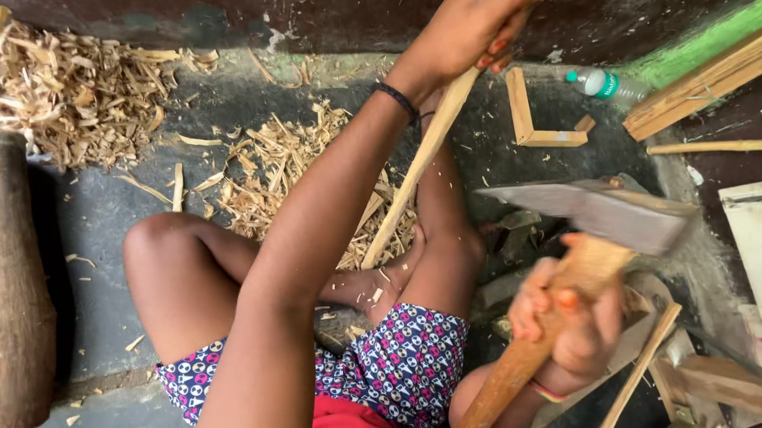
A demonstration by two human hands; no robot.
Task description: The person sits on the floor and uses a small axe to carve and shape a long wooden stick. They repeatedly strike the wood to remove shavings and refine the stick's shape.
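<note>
Left hand [484,21]: raised, fingers clenched round the upper end of a long pale wooden stick [413,174], holding it slanted.
Stick: it runs down and away from the left hand, its lower tip resting among the chips by the person's foot [375,283]; the face turned toward the right hand looks freshly pale.
Right hand [566,321]: blurred, wrapped firmly about the wooden handle [524,353] of a hatchet.
Hatchet head [599,213]: broad grey blade just above the right hand, edge turned toward the stick, well apart from it at this moment.
Step in hand: as I judge it, the stick is being hewn to shape, and the blade stands in mid-stroke.
What the move calls for: a glancing cut along the stick's side below the left hand, with the stick kept braced on the floor and the fingers kept high, clear of the blade's path.
Risk: the bare foot and knee lie close under the stick's lower end, so a slipped cut could reach them.
Beyond the left hand: a heap of wood shavings [67,91] on the grey floor [100,252], and a second scatter [285,167] nearer the stick.
Past the right hand: a small L-shaped wooden piece [531,122], a clear plastic bottle [607,84] lying on its side, and several loose slats [709,80].
Far side of the left arm: a rounded brown log [7,290].
</note>
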